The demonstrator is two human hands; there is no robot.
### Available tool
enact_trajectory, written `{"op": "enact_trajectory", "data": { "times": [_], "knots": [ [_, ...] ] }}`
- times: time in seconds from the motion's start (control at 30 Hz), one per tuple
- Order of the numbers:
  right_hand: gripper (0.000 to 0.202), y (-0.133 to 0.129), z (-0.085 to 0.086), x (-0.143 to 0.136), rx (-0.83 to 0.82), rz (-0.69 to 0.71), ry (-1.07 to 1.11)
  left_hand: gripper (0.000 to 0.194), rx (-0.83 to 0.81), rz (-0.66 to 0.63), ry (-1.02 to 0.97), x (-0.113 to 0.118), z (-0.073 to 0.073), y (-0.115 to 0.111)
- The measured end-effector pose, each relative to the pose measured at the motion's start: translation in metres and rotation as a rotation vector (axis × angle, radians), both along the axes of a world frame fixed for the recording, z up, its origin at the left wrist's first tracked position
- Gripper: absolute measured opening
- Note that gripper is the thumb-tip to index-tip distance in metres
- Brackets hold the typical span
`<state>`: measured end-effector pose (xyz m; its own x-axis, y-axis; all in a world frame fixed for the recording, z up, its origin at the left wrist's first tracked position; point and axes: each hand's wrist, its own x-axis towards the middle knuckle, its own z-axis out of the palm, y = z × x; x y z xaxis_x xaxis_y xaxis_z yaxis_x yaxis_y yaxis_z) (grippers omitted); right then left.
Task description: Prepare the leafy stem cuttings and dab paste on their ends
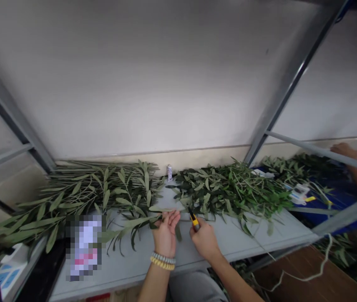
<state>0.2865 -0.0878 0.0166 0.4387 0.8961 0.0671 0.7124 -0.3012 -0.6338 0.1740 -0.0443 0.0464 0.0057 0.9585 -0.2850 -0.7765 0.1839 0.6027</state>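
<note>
My left hand (165, 233) is turned palm up with its fingers curled around a leafy branch (134, 223), whose long grey-green leaves spread out to the left over the shelf. Two coiled bands, one pale and one yellow, circle the left wrist. Close by on the right, my right hand (204, 240) grips a yellow-and-black utility knife (193, 219), its dark end pointing up and away from me. The two hands are apart, just above the grey shelf top (241, 243).
Long-stemmed branches (103, 184) lie piled on the left, with another leafy heap (229, 188) on the right. A small patterned tube (169, 173) stands at the wall. Metal posts frame both sides. A power strip (3, 279) sits front left. Another person's hand (347, 151) is far right.
</note>
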Motion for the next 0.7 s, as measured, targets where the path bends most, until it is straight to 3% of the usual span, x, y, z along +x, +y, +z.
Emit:
{"op": "enact_trajectory", "data": {
  "times": [0.2,0.37,0.57,0.7],
  "knots": [
    [0.01,-0.006,-0.008,0.009,-0.034,-0.01,0.054,0.02,0.074,0.076,0.094,-0.016,0.001,0.003],
    [0.007,-0.021,-0.018,0.021,-0.014,-0.047,0.036,0.029,0.187,0.014,0.336,-0.033,-0.006,0.005],
    [0.026,-0.036,-0.032,0.086,-0.048,-0.16,-0.239,0.017,0.355,-0.183,0.777,-0.062,-0.011,0.008],
    [0.049,-0.033,-0.048,0.125,-0.034,-0.225,-0.499,0.029,0.34,-0.185,0.909,-0.056,-0.024,0.016]
  ]
}}
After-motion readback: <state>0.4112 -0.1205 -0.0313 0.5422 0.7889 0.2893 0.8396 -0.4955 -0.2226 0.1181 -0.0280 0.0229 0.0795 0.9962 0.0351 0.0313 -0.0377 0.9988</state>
